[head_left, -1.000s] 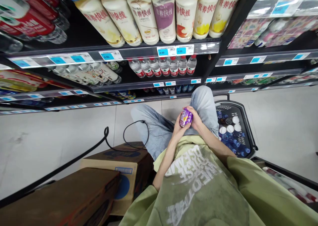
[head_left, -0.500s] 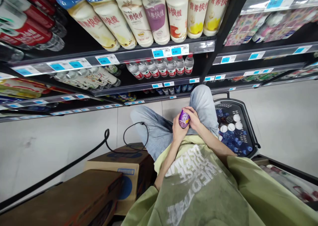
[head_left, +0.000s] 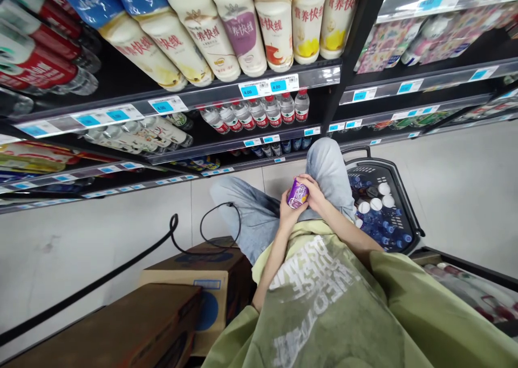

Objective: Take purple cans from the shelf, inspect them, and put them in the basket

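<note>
A small purple drink bottle sits between both my hands, held in front of my knees. My left hand cups it from below and the left, fingers curled round it. My right hand wraps it from the right and above. I wear a green printed shirt and pale jeans. Straight ahead stands a black shelf rack with tall milk-drink bottles on top and small water bottles one level below.
A dark shopping basket with several blue-capped and white-capped bottles stands on the floor to my right. Cardboard boxes lie at lower left, with a black cable over them. Red-labelled bottles fill the left shelves.
The view has drifted slightly, shifting shelves left and up. Both hands stay on the purple bottle, which has turned a little in my grip.
</note>
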The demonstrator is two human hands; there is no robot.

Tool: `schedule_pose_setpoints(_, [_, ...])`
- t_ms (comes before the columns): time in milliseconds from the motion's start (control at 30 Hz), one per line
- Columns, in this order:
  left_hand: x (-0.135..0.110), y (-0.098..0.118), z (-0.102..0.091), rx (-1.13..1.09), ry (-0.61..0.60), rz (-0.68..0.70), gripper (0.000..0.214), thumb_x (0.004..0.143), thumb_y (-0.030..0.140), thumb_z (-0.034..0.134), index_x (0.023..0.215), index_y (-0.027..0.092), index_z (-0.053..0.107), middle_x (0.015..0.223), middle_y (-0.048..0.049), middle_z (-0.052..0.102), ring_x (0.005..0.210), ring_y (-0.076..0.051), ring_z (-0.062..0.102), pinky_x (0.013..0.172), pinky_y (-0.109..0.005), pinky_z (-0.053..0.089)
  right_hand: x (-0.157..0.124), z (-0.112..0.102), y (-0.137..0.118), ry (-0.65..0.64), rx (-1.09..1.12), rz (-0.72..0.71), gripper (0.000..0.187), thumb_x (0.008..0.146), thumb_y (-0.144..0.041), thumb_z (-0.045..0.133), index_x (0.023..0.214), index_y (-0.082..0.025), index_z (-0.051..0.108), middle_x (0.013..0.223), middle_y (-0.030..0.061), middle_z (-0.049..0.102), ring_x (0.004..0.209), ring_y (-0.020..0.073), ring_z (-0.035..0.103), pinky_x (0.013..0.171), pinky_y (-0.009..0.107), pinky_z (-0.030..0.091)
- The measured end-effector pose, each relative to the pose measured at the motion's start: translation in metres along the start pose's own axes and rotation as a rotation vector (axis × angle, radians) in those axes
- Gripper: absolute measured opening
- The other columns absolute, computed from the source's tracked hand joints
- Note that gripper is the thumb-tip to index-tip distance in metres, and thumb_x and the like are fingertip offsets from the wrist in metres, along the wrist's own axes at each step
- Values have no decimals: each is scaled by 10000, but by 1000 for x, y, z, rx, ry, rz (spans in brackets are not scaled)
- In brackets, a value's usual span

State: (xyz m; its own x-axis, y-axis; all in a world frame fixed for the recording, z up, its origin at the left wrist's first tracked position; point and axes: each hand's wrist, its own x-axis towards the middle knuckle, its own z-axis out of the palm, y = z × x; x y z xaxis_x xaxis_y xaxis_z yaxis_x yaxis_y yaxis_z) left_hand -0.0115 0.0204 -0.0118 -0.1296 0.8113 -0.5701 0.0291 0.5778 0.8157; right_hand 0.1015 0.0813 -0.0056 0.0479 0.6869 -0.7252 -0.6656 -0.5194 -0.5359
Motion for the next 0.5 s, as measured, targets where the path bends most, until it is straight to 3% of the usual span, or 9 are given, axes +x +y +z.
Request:
schedule_pose_setpoints(267, [-1,1,0,-118,-37,-106,730,659,446,946,1269,180,645,1192,-110,726,1043,-265,703,903,-386,587,-4,3,-2,-5,-18,3,365,560,-299,939,821,-228,695,912,3,785,842,177,675,752,279,534])
schedule_pose_setpoints(500, [2,-2,4,-256,-12,-147,500,847,550,746,1190,191,690,1195,-89,733,1138,-262,683,988,-382,559,-1,0,2,-14,-40,-32,326,576,-296,921,810,-232,703,906,4,783,842,183,688,766,292,544])
